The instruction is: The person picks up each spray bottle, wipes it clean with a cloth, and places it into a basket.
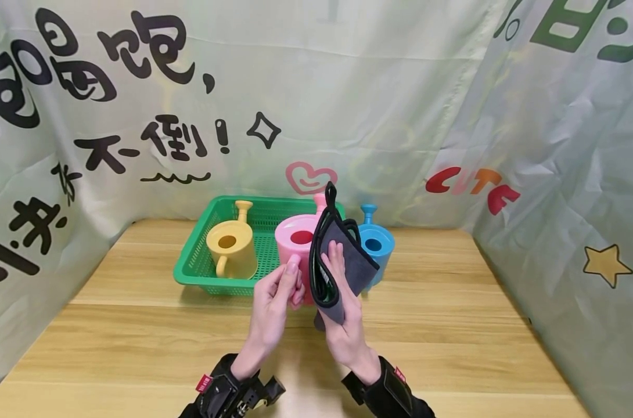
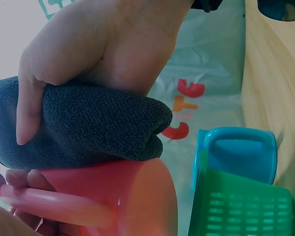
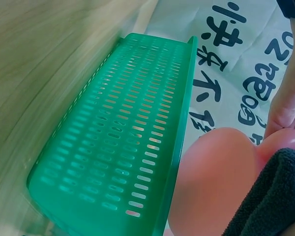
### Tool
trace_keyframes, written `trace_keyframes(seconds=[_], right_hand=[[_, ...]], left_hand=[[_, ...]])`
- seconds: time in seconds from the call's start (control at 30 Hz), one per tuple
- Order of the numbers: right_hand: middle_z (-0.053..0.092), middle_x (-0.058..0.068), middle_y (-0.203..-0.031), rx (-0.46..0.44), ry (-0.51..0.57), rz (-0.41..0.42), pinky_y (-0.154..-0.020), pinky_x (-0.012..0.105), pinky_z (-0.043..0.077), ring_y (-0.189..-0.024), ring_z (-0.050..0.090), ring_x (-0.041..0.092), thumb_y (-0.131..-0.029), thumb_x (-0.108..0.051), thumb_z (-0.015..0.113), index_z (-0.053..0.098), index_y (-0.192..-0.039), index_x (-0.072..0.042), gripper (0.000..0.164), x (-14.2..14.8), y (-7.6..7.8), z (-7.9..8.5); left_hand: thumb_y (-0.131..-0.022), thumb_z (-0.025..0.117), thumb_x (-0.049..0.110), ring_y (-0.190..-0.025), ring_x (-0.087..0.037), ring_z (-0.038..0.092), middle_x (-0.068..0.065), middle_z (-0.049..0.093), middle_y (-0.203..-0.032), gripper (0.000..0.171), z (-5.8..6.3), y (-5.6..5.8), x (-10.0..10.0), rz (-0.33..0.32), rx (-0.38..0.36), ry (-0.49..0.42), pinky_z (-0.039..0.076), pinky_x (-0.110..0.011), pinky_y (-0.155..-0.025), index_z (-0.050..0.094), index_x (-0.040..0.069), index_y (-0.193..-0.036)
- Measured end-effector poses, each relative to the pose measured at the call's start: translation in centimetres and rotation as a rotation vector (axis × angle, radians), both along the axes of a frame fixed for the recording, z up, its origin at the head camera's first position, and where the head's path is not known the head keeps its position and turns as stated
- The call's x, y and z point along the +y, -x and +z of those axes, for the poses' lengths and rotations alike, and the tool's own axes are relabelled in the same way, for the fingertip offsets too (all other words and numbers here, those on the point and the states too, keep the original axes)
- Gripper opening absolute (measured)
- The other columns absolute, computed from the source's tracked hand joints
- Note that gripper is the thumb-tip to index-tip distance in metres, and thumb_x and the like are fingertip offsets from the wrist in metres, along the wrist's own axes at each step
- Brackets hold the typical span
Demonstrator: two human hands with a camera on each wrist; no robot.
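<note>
Item: pink watering can (image 1: 289, 247), at one o'clock from the left hand (image 1: 277, 287), with a green basket (image 1: 196, 281) at nine o'clock from it. Grip: the left hand has its fingers curled round the can's handle (image 2: 59, 203); the right hand (image 1: 345, 316) grasps a folded grey cloth (image 1: 359, 264) at four o'clock, which appears to lie against the can's side.

Handling, as judged: the can looks like smooth plastic, hence light, stiff and slightly slippery (no water is visible), and unlikely to break in ordinary use. Sound holds are the handle or round body; the slim spout (image 1: 320, 201) would give poorer purchase. The cloth looks soft and floppy; best taken through several folds, since a single corner would let it sag.

Limits of view: from the head, the cloth and right hand cover the can's three o'clock flank, and the left hand hides the handle. Whether the base touches the table (image 1: 139, 348) cannot be told. The right wrist view cuts off most of the right hand
</note>
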State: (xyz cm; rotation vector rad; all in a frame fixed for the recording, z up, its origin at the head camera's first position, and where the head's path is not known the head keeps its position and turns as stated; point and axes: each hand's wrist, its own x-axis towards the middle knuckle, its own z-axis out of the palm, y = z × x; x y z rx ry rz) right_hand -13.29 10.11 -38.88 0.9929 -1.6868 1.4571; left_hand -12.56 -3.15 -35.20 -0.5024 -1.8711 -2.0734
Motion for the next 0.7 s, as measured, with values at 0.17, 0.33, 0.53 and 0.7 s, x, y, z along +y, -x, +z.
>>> trace_keyframes(seconds=[0.17, 0.33, 0.53, 0.7], right_hand=[[0.029, 0.011, -0.165, -0.029, -0.004, 0.004, -0.129, 0.031, 0.012, -0.159, 0.015, 0.026, -0.088, 0.018, 0.048, 0.039, -0.15, 0.004, 0.064, 0.13, -0.01, 0.05], [0.029, 0.009, -0.165, -0.062, -0.004, 0.01, -0.129, 0.029, 0.013, -0.159, 0.016, 0.024, -0.085, 0.021, 0.049, 0.04, -0.15, 0.003, 0.069, 0.28, -0.01, 0.12], [0.03, 0.009, -0.165, -0.085, -0.002, 0.011, -0.129, 0.029, 0.014, -0.158, 0.017, 0.024, -0.086, 0.02, 0.05, 0.04, -0.15, 0.003, 0.068, 0.35, -0.08, 0.2], [0.031, 0.008, -0.165, -0.11, -0.001, 0.004, -0.129, 0.029, 0.014, -0.158, 0.017, 0.024, -0.086, 0.019, 0.051, 0.041, -0.15, 0.002, 0.066, 0.35, -0.14, 0.36]], left_hand=[[-0.109, 0.042, 0.017, -0.053, -0.016, 0.043, -0.014, 0.042, -0.06, 0.04, -0.12, 0.07, 0.01, -0.013, -0.028, -0.013, 0.04, -0.026, -0.051, 0.048, -0.002, -0.074], [-0.109, 0.042, 0.018, -0.053, -0.017, 0.043, -0.012, 0.042, -0.061, 0.04, -0.29, 0.15, 0.05, -0.014, -0.053, -0.015, 0.041, -0.026, -0.051, 0.048, -0.003, -0.075], [-0.109, 0.042, 0.019, -0.053, -0.023, 0.044, -0.011, 0.043, -0.06, 0.041, -0.37, 0.16, 0.07, -0.004, -0.063, -0.003, 0.042, -0.029, -0.051, 0.048, -0.003, -0.075], [-0.109, 0.042, 0.019, -0.053, -0.017, 0.044, -0.01, 0.043, -0.06, 0.042, -0.41, 0.23, 0.1, -0.004, -0.075, -0.004, 0.043, -0.026, -0.051, 0.048, -0.003, -0.074]])
